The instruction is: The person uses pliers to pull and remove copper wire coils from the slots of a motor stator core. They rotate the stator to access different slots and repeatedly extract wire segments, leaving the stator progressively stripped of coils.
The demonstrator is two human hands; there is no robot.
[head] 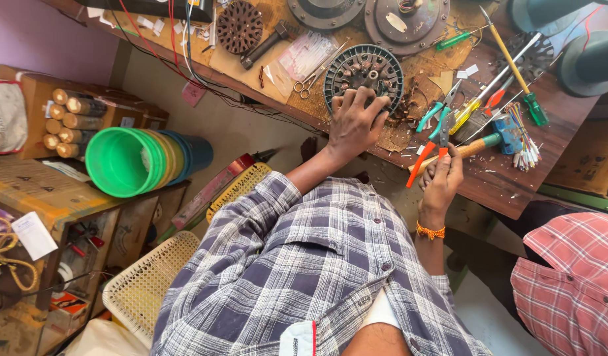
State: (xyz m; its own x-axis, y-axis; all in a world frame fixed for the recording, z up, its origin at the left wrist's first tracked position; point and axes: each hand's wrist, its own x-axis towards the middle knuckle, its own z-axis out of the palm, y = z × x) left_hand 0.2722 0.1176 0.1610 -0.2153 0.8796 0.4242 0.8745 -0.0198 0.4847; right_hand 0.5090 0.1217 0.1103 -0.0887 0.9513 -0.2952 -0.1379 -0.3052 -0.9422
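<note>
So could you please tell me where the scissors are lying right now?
In the head view, the scissors lie on the wooden workbench, just left of the round stator under the left hand, beside a clear plastic packet.

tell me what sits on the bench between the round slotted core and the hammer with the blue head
In the head view, between the round slotted core under the left hand and the hammer lie teal-handled pliers and a yellow-handled screwdriver.
</note>
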